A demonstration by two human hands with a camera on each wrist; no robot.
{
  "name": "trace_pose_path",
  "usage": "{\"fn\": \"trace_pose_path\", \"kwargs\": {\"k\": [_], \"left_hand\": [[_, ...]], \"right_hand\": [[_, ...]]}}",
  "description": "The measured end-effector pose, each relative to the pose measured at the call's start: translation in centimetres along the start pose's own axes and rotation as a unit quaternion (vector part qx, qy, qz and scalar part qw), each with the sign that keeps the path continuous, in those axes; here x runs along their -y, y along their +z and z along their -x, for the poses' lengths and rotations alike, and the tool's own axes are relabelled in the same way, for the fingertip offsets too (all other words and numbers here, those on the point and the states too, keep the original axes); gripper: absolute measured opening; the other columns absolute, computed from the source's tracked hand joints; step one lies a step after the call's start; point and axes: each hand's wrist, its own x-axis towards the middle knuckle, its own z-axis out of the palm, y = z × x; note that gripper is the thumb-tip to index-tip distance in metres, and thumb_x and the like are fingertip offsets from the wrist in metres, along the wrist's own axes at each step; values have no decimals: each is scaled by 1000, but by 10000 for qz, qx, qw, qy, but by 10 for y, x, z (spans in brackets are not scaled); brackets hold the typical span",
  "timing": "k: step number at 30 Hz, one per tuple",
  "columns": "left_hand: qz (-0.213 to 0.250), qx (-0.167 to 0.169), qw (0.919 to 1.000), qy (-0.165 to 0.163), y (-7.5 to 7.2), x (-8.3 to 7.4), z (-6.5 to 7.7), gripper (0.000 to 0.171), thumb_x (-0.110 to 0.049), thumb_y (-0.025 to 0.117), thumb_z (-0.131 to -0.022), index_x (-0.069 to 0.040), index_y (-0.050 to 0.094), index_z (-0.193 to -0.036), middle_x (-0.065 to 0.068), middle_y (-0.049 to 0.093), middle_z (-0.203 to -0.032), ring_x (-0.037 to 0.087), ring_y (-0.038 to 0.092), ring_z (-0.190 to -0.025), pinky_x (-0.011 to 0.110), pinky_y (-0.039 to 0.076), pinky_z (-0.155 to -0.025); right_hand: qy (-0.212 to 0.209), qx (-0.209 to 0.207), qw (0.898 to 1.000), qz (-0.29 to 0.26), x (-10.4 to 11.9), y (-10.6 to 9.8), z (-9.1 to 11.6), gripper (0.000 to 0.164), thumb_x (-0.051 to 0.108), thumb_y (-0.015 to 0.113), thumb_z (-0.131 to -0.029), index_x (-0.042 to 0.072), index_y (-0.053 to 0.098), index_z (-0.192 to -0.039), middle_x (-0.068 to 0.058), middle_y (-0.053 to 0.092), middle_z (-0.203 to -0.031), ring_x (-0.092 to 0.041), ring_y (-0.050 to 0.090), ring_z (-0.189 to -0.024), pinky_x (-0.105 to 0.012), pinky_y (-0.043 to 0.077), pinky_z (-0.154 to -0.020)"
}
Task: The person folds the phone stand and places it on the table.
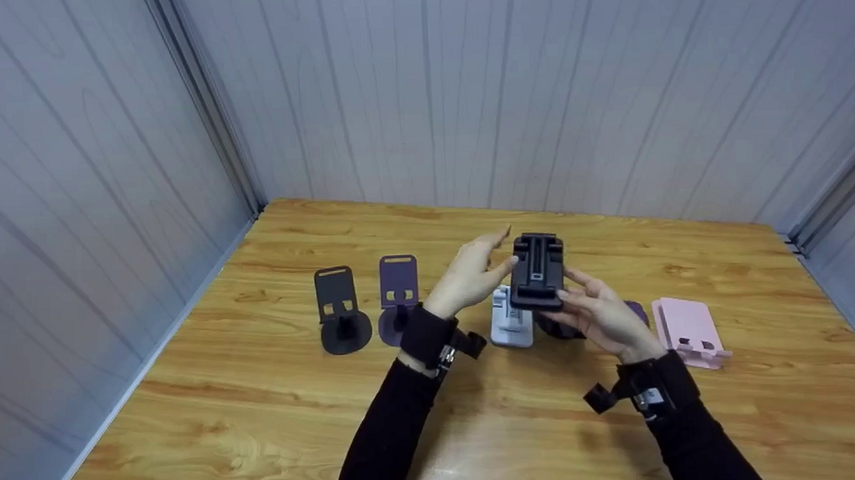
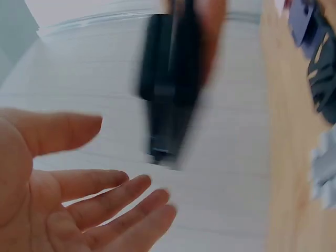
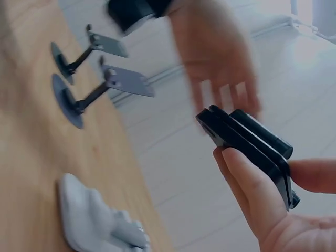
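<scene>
A folded black phone stand (image 1: 538,271) is held up above the table by my right hand (image 1: 611,322). Its thumb and fingers pinch the lower part, and the right wrist view shows the stand (image 3: 247,149) edge-on between them. Just left of the stand is my left hand (image 1: 469,274), its thumb near the stand's edge in the head view. In the left wrist view, the left fingers (image 2: 113,207) are extended with a gap to the blurred stand. Below the held stand lies a white folded phone stand (image 1: 512,331).
To the left, a black phone stand (image 1: 336,291) and a purple one (image 1: 398,274) are unfolded on round bases. A pink phone stand (image 1: 691,322) lies at right. Beside it a purple piece (image 1: 638,310) and a dark piece (image 1: 561,329) are partly hidden by my right hand.
</scene>
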Motion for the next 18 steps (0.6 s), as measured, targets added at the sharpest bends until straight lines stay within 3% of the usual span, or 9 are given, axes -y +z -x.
{"fn": "trace_pose_path", "kwargs": {"k": [4,6,9,14,18], "left_hand": [[-723,-295,9969,103,-12,-10,11,49,-25,48,-105,-5,42,-149,16,40,-156,30,35,-146,44,30,-121],[-980,-437,9942,90,-18,-13,17,46,-28,46,-106,-6,47,-146,15,40,-156,30,35,-146,45,32,-120],[-1419,-652,9877,82,-25,-13,24,44,-30,45,-106,-6,53,-142,13,40,-156,29,34,-147,45,36,-117],[-2015,-780,9764,-28,-37,-10,35,45,-32,45,-106,-8,51,-144,11,38,-158,29,31,-149,45,37,-116],[-2167,-767,9731,-129,-45,-6,41,43,-30,46,-106,-7,55,-140,13,38,-157,31,29,-149,45,33,-119]], "right_hand": [[324,-157,9986,398,-16,9,-6,75,6,45,-104,-2,-7,-156,-20,55,-139,-13,65,-115,-30,51,-103],[467,-153,9974,531,-24,15,-10,76,7,46,-104,-1,-8,-156,-31,37,-150,-17,61,-122,-32,49,-106],[575,-76,9966,588,-36,23,-17,75,5,45,-104,0,-10,-156,-35,18,-157,-26,54,-132,-34,47,-108],[666,-176,9955,647,-52,37,-30,73,0,44,-103,-2,-5,-157,-38,24,-153,-29,56,-128,-35,49,-106],[837,-355,9924,828,-63,48,-38,73,1,45,-103,-2,-4,-157,-39,30,-151,-28,60,-123,-29,53,-99]]}}
